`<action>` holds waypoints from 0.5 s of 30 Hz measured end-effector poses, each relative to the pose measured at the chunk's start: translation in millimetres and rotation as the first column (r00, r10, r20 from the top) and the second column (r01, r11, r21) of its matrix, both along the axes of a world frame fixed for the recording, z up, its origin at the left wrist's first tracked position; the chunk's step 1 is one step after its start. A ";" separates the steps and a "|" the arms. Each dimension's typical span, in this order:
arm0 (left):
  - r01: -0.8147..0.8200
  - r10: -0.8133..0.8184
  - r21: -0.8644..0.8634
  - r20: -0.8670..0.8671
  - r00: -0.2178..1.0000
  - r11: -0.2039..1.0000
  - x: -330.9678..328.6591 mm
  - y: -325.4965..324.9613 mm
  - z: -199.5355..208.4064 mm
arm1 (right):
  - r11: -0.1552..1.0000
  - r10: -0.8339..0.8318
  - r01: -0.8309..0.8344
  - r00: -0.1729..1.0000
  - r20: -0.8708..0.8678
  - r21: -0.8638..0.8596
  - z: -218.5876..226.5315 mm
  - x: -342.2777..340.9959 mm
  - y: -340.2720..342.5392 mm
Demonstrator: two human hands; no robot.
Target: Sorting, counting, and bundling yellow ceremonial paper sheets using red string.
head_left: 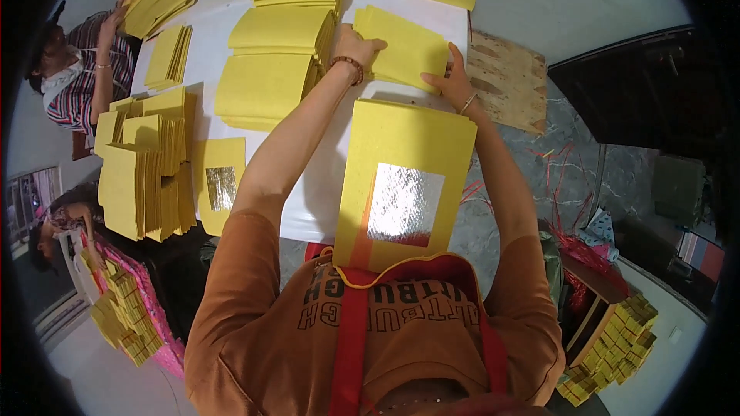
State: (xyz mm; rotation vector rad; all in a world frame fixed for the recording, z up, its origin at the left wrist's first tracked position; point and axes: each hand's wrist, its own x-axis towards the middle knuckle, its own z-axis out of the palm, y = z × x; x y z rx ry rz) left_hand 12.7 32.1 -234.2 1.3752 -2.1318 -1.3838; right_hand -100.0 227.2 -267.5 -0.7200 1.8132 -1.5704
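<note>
Hands point(401, 62) on yellow paper stack point(408, 50)

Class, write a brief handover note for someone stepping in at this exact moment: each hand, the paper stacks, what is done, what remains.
Left hand and right hand both rest on the far yellow stack, holding its near corners.
Near stack with a silver foil square lies by the body, untouched.
Done: several squared yellow piles sit to the left on the white table.
Left: likely squaring and setting down this stack, then the foil one.
</note>
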 end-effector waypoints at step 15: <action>0.522 -0.335 0.171 -0.595 0.731 0.836 16.5 6.6 7.5 | 0.983 0.063 -0.030 0.981 0.183 -0.181 24.6 -13.5 9.6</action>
